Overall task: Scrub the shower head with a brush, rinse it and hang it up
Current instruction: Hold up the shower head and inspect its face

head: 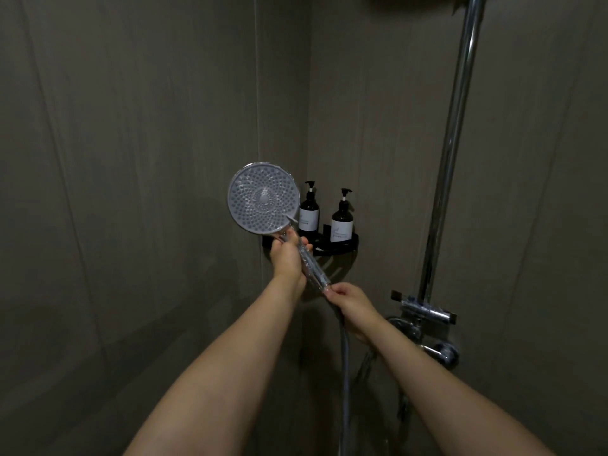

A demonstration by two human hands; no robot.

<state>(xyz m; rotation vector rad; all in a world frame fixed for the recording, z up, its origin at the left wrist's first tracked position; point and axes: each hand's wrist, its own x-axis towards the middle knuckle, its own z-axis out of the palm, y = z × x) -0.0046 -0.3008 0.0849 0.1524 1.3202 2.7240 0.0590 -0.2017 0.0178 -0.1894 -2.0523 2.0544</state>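
A round grey shower head (263,199) with many nozzle holes faces me, held up in front of the shower corner. My left hand (288,255) is shut around the upper part of its clear handle, just below the disc. My right hand (350,299) pinches the handle's lower end where the grey hose (344,363) joins it. The hose hangs straight down between my forearms. No brush is in view.
Two dark pump bottles (308,209) (342,218) stand on a black corner shelf (339,246) just behind the shower head. A chrome riser pipe (455,133) runs up the right wall above the mixer valve (427,319). Grey tiled walls surround everything.
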